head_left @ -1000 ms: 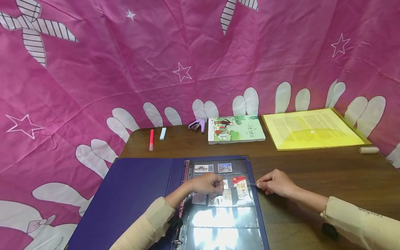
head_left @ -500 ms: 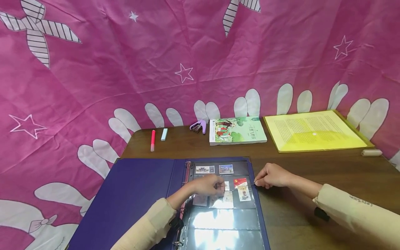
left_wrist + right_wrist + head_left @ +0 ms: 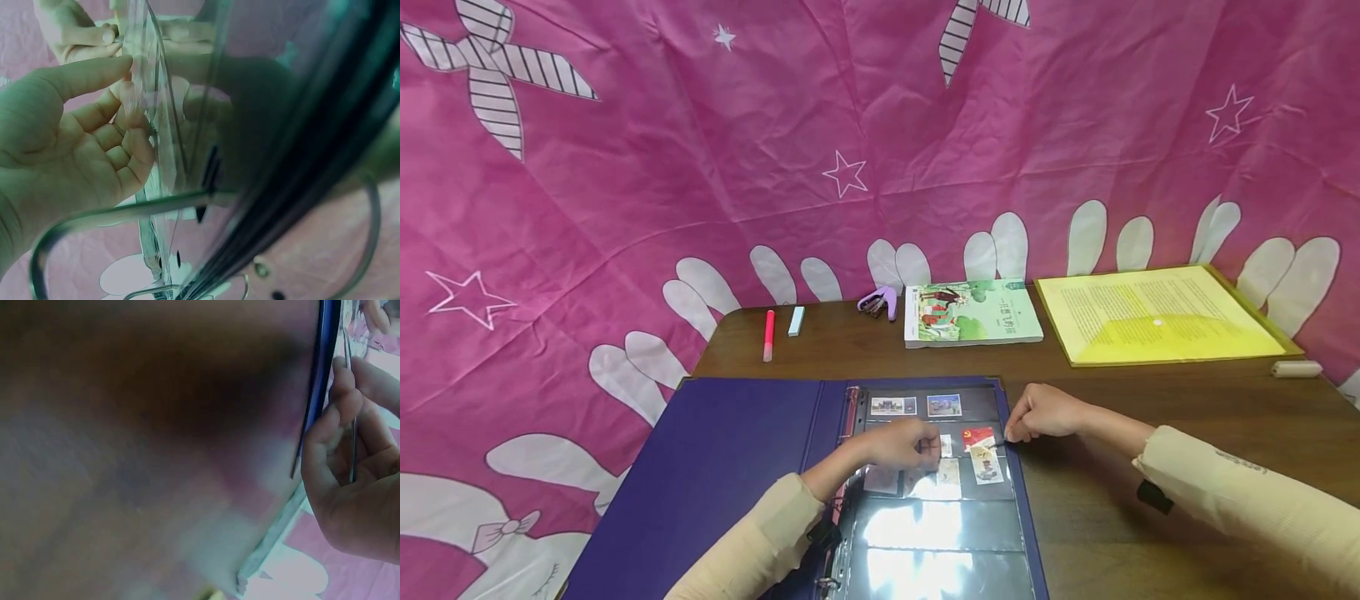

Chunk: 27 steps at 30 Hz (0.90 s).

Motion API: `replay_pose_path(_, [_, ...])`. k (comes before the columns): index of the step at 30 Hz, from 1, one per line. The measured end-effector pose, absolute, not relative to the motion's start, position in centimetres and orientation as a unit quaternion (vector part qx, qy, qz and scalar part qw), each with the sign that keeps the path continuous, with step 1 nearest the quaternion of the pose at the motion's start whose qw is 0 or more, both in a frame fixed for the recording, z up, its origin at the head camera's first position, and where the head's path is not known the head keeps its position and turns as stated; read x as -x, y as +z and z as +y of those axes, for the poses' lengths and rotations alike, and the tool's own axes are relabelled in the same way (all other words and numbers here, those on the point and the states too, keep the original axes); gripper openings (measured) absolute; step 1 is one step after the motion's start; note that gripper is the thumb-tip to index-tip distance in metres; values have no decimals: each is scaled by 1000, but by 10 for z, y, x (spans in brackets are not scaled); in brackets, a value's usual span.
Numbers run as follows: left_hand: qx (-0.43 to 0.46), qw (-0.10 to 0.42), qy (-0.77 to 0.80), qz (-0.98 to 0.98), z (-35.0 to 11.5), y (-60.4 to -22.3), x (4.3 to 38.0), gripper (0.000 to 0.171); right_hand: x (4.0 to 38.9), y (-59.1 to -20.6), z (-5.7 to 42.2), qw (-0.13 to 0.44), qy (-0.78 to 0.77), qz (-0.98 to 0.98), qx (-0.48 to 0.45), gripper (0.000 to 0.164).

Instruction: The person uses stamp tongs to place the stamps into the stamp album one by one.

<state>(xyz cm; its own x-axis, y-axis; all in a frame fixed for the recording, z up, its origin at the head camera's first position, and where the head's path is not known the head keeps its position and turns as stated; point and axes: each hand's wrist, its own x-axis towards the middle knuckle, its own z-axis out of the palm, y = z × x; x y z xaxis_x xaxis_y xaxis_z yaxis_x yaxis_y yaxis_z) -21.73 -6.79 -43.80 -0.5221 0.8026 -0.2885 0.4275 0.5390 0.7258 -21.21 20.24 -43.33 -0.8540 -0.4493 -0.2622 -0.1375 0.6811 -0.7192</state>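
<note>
A stamp album point(image 3: 752, 450) lies open, its ring-bound page of dark pocket strips on the right. My left hand point(image 3: 901, 443) is over the page's middle; in the left wrist view its thumb and forefinger pinch a clear plastic film point(image 3: 134, 94). Thin metal tweezers point(image 3: 354, 447) are gripped by my right hand point(image 3: 1047, 412) at the album's right edge. Their tips reach a red stamp point(image 3: 976, 437) and a beige stamp point(image 3: 987, 468) that overlaps its lower part. Whether the tips grip a stamp is too small to tell. My left hand partly hides other stamps.
Behind the album, a red marker point(image 3: 768, 335), a pale blue stick-like box point(image 3: 796, 321), a purple stapler point(image 3: 878, 302) and a green book point(image 3: 973, 315) stand in a row. A yellow folder point(image 3: 1165, 315) and a beige cylinder point(image 3: 1297, 368) lie at right.
My right hand has moved left and slightly up, bringing the tweezers further over the page to the two overlapping stamps. My left hand has stayed nearly still. The view has shifted slightly.
</note>
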Motion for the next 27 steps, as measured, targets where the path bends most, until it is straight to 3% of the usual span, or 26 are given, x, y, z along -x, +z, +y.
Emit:
replay_pose_path(18, [-379,301,291,825,-68,-438,219,6,185,-445,197,214,-427,878,30,14])
replay_pose_path(27, [-382,293,289,828,-68,-438,220,6,180,-441,197,208,-421,883,11,15])
